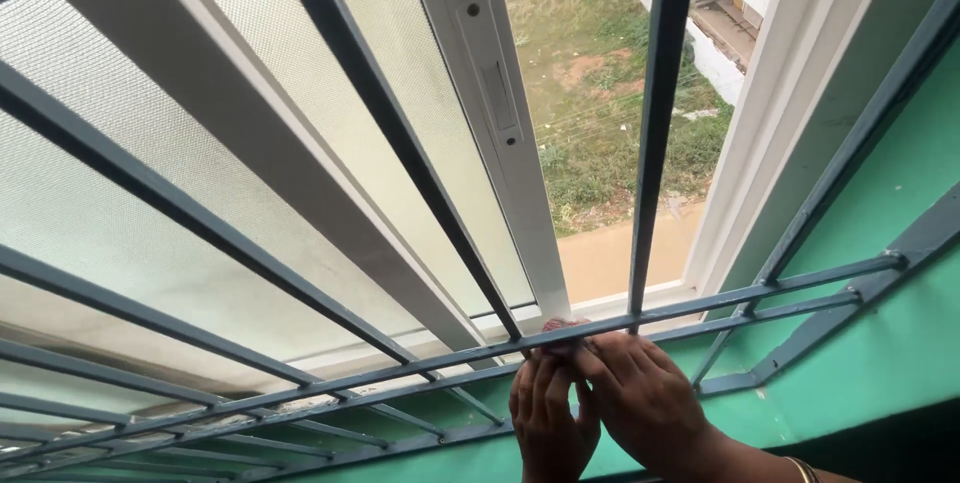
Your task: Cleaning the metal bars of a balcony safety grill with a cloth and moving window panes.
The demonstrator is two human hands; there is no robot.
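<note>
Hands together at grey window grille (pixel 400 368) lower bar, left hand (pixel 548 421) and right hand (pixel 640 403) both clenched on reddish cloth (pixel 562 326), white sliding window frame (pixel 500 133) just above.

No packages, labels, signs or screens in view (printed or lit), anywhere in frame

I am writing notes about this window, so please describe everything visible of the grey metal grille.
The grey painted metal grille stands inside the white sliding window frame. Long bars cross it at a slant in this view, meeting paired crossbars low down; its right end joins the green wall. The left hand and right hand reach up against the lower crossbars, pressing a small pinkish thing there.
</note>
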